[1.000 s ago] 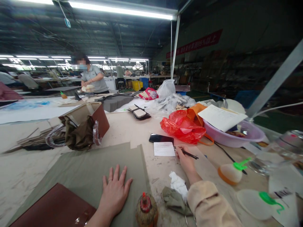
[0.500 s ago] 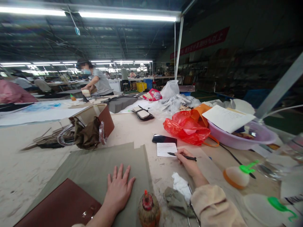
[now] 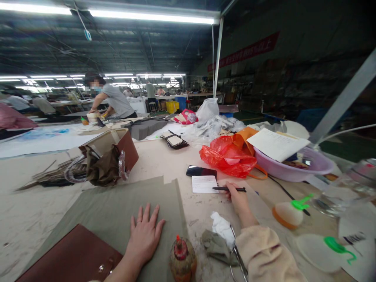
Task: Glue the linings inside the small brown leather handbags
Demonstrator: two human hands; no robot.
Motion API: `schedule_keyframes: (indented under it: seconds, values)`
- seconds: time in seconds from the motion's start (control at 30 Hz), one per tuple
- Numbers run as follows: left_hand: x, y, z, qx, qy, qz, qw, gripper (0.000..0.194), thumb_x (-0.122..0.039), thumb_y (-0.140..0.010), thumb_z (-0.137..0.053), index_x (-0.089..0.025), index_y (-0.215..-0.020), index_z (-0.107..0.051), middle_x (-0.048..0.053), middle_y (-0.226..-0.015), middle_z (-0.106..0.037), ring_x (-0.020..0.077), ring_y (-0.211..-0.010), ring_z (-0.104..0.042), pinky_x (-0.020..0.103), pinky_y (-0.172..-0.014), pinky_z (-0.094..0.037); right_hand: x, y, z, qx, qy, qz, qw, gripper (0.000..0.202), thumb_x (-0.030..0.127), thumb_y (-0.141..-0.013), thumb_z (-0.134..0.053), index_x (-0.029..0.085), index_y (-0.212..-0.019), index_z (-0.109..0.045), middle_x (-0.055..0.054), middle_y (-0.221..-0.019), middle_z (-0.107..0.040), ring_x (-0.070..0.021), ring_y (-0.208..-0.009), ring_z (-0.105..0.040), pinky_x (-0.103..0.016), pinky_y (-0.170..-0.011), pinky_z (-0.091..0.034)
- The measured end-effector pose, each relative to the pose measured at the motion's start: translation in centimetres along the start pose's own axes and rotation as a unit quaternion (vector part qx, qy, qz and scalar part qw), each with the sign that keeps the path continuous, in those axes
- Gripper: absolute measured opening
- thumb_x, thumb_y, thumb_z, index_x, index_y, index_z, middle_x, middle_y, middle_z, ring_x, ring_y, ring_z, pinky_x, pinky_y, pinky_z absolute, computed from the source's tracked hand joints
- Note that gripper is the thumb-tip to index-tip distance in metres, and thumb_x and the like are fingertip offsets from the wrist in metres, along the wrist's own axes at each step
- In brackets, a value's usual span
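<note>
My left hand [image 3: 145, 231] lies flat with spread fingers on a grey-green cloth sheet [image 3: 117, 199]. Beside its wrist is a dark brown leather piece [image 3: 70, 256] with metal studs. A black pen [image 3: 230, 189] is pinched in my right hand [image 3: 236, 196], its tip at the right edge of a small white note [image 3: 205, 184] that bears writing. Just behind the note rests a black phone [image 3: 201, 171]. Between my forearms stands a stained bottle [image 3: 182, 260] with a red tip. A green-grey rag [image 3: 217, 244] and crumpled white tissue [image 3: 222, 227] lie near my right sleeve.
A brown bag [image 3: 129, 150] stands at left. Toward the right are a red plastic bag [image 3: 226, 154], a lilac basin [image 3: 296, 170] and two green-capped bottles [image 3: 289, 214]. Scissors-like metal handles [image 3: 239, 260] lie by my sleeve. A co-worker [image 3: 114, 100] stands across the table.
The pen tip has shifted right, from over the note to its edge, and the pen lies more level. My left hand stays flat on the cloth. The whole view has shifted slightly.
</note>
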State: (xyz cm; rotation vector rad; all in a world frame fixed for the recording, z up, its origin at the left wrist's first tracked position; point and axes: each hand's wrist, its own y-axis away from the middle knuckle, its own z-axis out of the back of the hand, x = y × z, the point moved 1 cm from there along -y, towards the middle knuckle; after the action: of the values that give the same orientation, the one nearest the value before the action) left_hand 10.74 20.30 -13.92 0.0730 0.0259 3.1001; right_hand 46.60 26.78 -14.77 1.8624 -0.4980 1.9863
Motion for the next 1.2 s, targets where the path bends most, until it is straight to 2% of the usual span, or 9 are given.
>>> schedule_keyframes:
  seconds: [0.27,0.67,1.2]
  values:
    - [0.3,-0.1,-0.6,-0.017,-0.005,-0.005,1.0,0.057,-0.047,-0.095,-0.033,-0.025,-0.148,-0.04,0.013,-0.157,-0.034,0.0393,-0.144,-0.025,0.059,-0.11,-0.023,-0.3,-0.2,-0.1,-0.005,0.013,-0.009,1.0,0.027,0.051,-0.075,-0.062,0.026,-0.069,-0.071,-0.003,-0.055,-0.064,-0.0183,-0.046,-0.055,-0.031,-0.043,-0.042]
    - [0.1,-0.2,-0.3,-0.009,-0.025,-0.001,1.0,0.057,-0.047,-0.096,-0.034,-0.025,-0.148,-0.039,0.013,-0.157,-0.033,0.0387,-0.144,-0.024,0.058,-0.111,-0.023,0.4,0.5,-1.0,0.05,0.014,-0.003,0.999,0.036,0.055,-0.076,-0.061,0.02,-0.075,-0.069,-0.002,-0.057,-0.065,-0.0165,-0.049,-0.057,-0.027,-0.045,-0.045]
    - [0.1,-0.2,-0.2,0.001,-0.004,0.003,1.0,0.057,-0.047,-0.096,-0.034,-0.024,-0.148,-0.039,0.014,-0.158,-0.032,0.0385,-0.145,-0.023,0.059,-0.111,-0.022,1.0,1.0,-1.8,0.086,0.002,-0.017,0.996,0.034,0.053,-0.074,-0.065,0.019,-0.074,-0.07,-0.002,-0.058,-0.066,-0.016,-0.05,-0.059,-0.027,-0.048,-0.048]
